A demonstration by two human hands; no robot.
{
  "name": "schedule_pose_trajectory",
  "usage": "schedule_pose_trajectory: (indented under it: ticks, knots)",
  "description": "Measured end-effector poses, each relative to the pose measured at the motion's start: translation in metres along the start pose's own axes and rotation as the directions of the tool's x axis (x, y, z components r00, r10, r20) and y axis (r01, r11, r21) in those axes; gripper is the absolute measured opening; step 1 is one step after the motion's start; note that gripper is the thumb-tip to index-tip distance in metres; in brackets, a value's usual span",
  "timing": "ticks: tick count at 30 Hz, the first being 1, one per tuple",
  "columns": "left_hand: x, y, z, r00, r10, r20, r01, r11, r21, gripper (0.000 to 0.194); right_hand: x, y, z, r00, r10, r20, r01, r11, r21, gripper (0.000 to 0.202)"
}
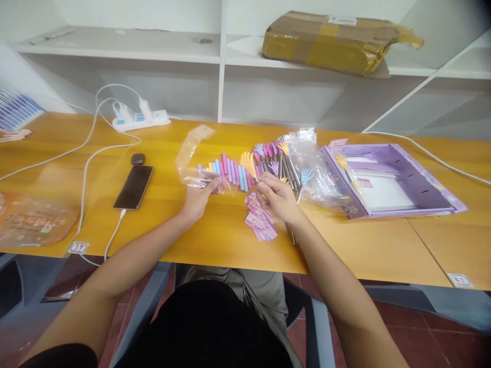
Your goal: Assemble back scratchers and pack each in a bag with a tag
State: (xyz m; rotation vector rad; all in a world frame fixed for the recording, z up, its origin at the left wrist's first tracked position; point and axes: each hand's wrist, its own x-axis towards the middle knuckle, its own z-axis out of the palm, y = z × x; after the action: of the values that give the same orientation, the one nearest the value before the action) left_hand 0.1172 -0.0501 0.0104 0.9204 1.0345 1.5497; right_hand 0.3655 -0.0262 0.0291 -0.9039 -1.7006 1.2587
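Note:
My left hand [201, 197] is closed on a clear plastic bag [192, 178] at the left end of a row of pastel sticks [232, 173]. Fingers pinched, my right hand [278, 197] holds a yellow hand-shaped piece [248, 162] upright beside the row's right end. Pink printed cards [260, 220] lie in a loose pile just below, near my right wrist. Behind my right hand are several metal rods with small coloured plastic hands [283, 148]. A blue one [307, 176] sticks out to the right.
A purple open box [412, 207] and clear plastic bags [322, 179] lie to the right. A phone [134, 187], black mouse-like object [138, 159], cables and power strip [141, 119] are left. A taped carton [326, 41] rests on the shelf.

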Motion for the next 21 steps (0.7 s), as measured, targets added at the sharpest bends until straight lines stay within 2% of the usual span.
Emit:
schedule_pose_trajectory:
  ticks: [4,9,13,17,21]
  knots:
    - [0.005,0.009,-0.002,0.997,0.010,-0.083,-0.014,0.998,-0.055,0.047,-0.003,-0.001,0.002,0.989,0.065,0.134,-0.071,0.997,0.040,0.040]
    - [0.005,0.014,-0.002,0.991,0.023,-0.132,-0.034,0.996,-0.082,0.044,-0.004,-0.002,0.004,0.987,0.051,0.152,-0.045,0.998,-0.041,0.031]
    - [0.003,0.013,-0.002,0.995,-0.026,-0.099,0.017,0.995,-0.096,0.047,-0.004,-0.003,0.001,0.982,0.040,0.184,-0.036,0.999,-0.025,0.028]
    - [0.002,0.011,-0.001,0.998,-0.052,-0.033,0.048,0.992,-0.119,0.050,-0.003,0.000,-0.002,0.981,0.033,0.191,-0.018,0.996,-0.083,0.028]
    - [0.002,0.010,0.000,0.996,-0.093,-0.017,0.090,0.990,-0.112,0.054,-0.002,0.004,-0.002,0.983,0.013,0.182,0.011,0.991,-0.130,0.028]
